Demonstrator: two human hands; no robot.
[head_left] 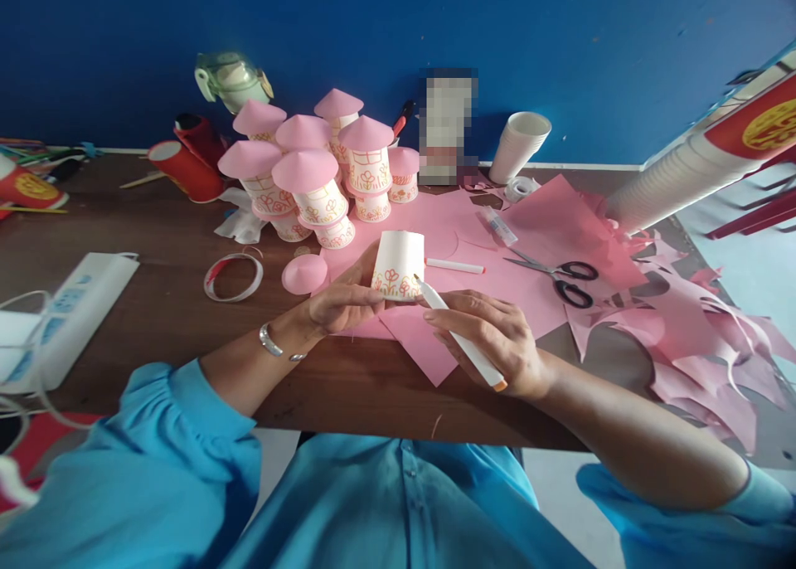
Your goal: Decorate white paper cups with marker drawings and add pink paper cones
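My left hand (348, 300) grips a white paper cup (401, 258) turned upside down, with red flowers and orange strokes drawn near its rim. In my right hand (497, 337) is a white marker (463, 337) with an orange end; its tip touches or nearly touches the drawn band at the cup's right side. Behind my hands stand several decorated cup towers (320, 200) topped with pink paper cones. A loose pink cone (304, 274) lies left of the cup. Another white marker (457, 265) with red ends rests on the pink paper just right of it.
Pink paper sheets (535, 303) cover the table's middle, with scissors (560, 277) and a glue stick (499, 226) on them. Paper scraps (702, 345) and a long cup stack (672, 175) lie right. Left are a tape roll (234, 276) and a power strip (78, 316).
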